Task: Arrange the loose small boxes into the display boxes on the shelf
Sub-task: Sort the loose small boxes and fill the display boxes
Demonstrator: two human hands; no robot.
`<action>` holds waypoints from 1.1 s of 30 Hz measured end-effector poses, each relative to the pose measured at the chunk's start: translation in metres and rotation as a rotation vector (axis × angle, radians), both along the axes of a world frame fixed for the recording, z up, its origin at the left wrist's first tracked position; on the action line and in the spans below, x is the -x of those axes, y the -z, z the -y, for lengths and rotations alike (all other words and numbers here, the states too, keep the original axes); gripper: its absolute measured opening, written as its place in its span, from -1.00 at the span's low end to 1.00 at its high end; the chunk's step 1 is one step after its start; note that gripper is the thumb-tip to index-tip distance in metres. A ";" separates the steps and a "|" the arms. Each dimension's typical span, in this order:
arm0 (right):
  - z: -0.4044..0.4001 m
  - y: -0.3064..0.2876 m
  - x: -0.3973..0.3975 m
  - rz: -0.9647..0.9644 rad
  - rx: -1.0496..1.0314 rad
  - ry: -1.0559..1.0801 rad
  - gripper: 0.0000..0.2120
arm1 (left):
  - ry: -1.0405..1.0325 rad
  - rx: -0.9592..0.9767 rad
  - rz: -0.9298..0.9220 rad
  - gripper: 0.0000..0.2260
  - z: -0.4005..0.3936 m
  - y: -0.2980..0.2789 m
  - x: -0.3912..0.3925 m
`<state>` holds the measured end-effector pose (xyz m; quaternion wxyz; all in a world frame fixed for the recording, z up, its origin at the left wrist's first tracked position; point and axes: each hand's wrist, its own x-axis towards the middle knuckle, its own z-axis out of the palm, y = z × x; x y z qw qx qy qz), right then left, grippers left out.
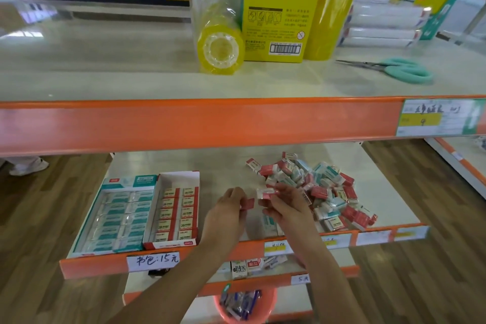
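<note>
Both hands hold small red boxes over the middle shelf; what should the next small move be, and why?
Probably carry the small red box in the left hand leftward into the red-and-white cardboard display box. Its rows hold matching red boxes, and its far end looks unfilled. The right hand pinches another red box.

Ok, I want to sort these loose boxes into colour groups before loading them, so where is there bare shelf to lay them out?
Free: the strip between the red display box and the loose pile, though both hands are working over its front part, and the back of the shelf behind the display boxes. Crowded: the right side, where the pile spreads to the front edge.
</note>
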<state>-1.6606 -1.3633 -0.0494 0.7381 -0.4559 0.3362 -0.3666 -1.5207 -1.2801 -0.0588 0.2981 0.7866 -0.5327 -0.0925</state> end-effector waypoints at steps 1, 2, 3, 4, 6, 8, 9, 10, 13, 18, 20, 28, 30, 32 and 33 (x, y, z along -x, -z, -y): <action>-0.002 0.002 -0.001 -0.014 0.006 -0.002 -0.74 | -0.019 0.023 -0.020 -0.79 -0.003 -0.001 -0.003; -0.004 0.003 -0.002 -0.041 0.025 -0.010 -0.72 | -0.038 0.034 -0.048 -0.73 -0.007 -0.001 -0.005; -0.006 0.004 -0.003 -0.081 0.052 -0.021 -0.71 | -0.046 0.038 -0.075 -0.69 -0.010 -0.001 -0.007; -0.006 0.006 -0.003 -0.123 0.083 -0.031 -0.71 | -0.039 0.034 -0.092 -0.70 -0.012 -0.001 -0.008; -0.007 0.008 -0.003 -0.181 0.142 -0.043 -0.72 | -0.006 0.019 -0.108 -0.80 -0.015 0.000 -0.008; -0.007 0.010 -0.005 -0.209 0.192 -0.052 -0.73 | 0.003 0.010 -0.135 -0.85 -0.017 0.001 -0.005; -0.007 0.011 -0.005 -0.229 0.214 -0.055 -0.72 | 0.004 -0.001 -0.142 -0.86 -0.017 0.003 -0.003; -0.007 0.012 -0.006 -0.249 0.232 -0.057 -0.71 | 0.004 -0.018 -0.145 -0.86 -0.018 0.004 -0.001; -0.008 0.015 -0.007 -0.304 0.294 -0.071 -0.67 | 0.009 -0.038 -0.140 -0.85 -0.020 0.006 0.001; -0.007 0.015 -0.008 -0.338 0.330 -0.096 -0.71 | 0.031 -0.020 -0.026 -0.65 -0.022 0.003 -0.004; -0.007 0.016 -0.010 -0.367 0.335 -0.090 -0.72 | 0.039 0.017 0.053 -0.58 -0.023 0.001 -0.007; -0.007 0.013 -0.024 -0.529 0.480 -0.041 -0.73 | 0.057 0.130 0.179 -0.55 -0.034 -0.019 -0.031; -0.007 0.009 -0.033 -0.526 0.547 -0.058 -0.73 | 0.053 0.129 0.169 -0.57 -0.037 -0.022 -0.040; -0.008 0.005 -0.043 -0.538 0.598 -0.098 -0.71 | 0.026 0.118 0.161 -0.59 -0.040 -0.023 -0.051; -0.009 0.003 -0.048 -0.545 0.609 -0.119 -0.72 | 0.002 0.120 0.152 -0.62 -0.043 -0.023 -0.057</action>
